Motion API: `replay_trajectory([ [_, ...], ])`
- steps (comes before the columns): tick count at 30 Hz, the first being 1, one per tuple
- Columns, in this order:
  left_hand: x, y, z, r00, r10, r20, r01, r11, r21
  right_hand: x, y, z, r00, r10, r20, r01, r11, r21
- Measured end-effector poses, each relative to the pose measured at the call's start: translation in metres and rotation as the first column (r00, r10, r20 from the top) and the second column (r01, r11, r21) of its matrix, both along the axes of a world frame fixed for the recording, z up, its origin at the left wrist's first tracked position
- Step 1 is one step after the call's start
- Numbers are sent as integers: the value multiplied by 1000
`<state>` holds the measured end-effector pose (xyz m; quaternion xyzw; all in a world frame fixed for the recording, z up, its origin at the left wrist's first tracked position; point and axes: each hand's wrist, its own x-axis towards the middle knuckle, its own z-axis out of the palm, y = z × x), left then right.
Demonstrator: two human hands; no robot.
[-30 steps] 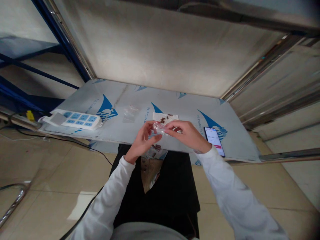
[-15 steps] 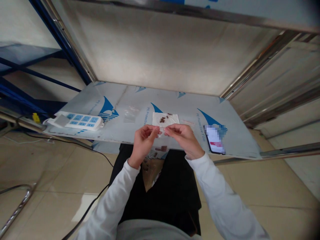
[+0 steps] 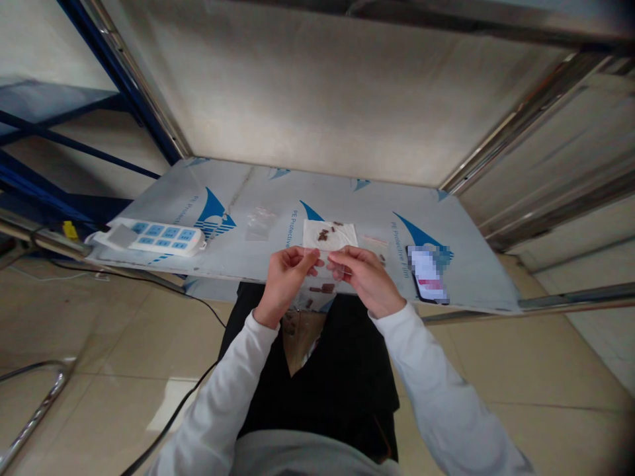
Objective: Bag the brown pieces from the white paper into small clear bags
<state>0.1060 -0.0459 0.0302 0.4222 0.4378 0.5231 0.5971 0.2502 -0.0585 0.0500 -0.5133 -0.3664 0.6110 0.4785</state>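
Observation:
My left hand point(image 3: 284, 280) and my right hand point(image 3: 361, 276) meet over the front edge of the film-covered metal table point(image 3: 248, 248). Both pinch a small clear plastic bag point(image 3: 323, 266) between thumb and fingers. Just beyond them lies a white paper sheet point(image 3: 330, 235) with several small brown pieces point(image 3: 325, 234) on it. More brown pieces point(image 3: 321, 289) show below the hands, near the table edge.
A white power strip point(image 3: 151, 237) with blue sockets sits at the table's left, its cable running to the floor. Another empty clear bag point(image 3: 260, 221) lies mid-table. A phone point(image 3: 427, 274) lies at the right. Blue shelf frames point(image 3: 74, 142) stand left.
Both hands have drawn slightly toward me and lower, still pinching the clear bag; the right hand's fingers have curled more over it.

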Motion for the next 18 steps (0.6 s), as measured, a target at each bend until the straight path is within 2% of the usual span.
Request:
replay_trajectory([
  [3, -2, 0, -1, 996, -84, -22, 85, 996, 12, -1, -1, 1, 1000, -13, 20, 12, 998, 61],
  [5, -3, -1, -1, 991, -129, -46, 131, 990, 53, 0, -3, 1, 997, 23, 76, -31, 993, 115],
  [9, -3, -7, -5, 994, -80, -80, 89, 989, 118, 5, -14, -4, 984, 81, 161, -109, 978, 180],
  [11, 0, -12, -9, 993, -71, -96, 84, 988, 131, 9, -21, -9, 968, 49, 248, -103, 972, 212],
  [15, 5, -20, -19, 983, -142, -116, 154, 982, 104, 14, -31, -19, 881, -52, 469, -103, 949, 298],
  [18, 8, -19, -23, 981, -93, -169, 119, 982, 149, 16, -34, -25, 865, -78, 496, -93, 946, 310],
])
